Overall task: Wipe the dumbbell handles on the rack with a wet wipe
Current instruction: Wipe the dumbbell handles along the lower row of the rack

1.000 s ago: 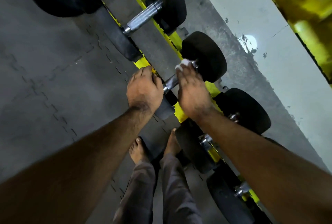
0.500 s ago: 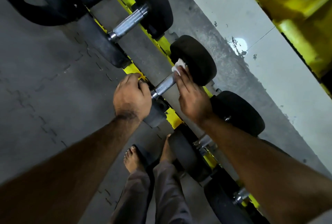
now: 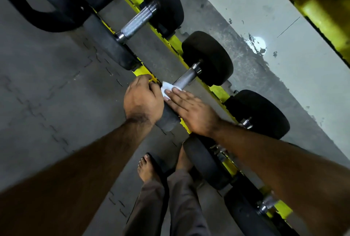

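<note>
Head view: since half a second ago, the wet wipe [image 3: 166, 89] has slid from the far end of the knurled dumbbell handle [image 3: 184, 78] to its near end, on the yellow rack [image 3: 217, 91]. Right hand [image 3: 191, 112] lies flat, straight fingers pressing the wipe down. Left hand [image 3: 143, 101] stays curled over the near weight head [image 3: 168, 118], gripping it.
</note>
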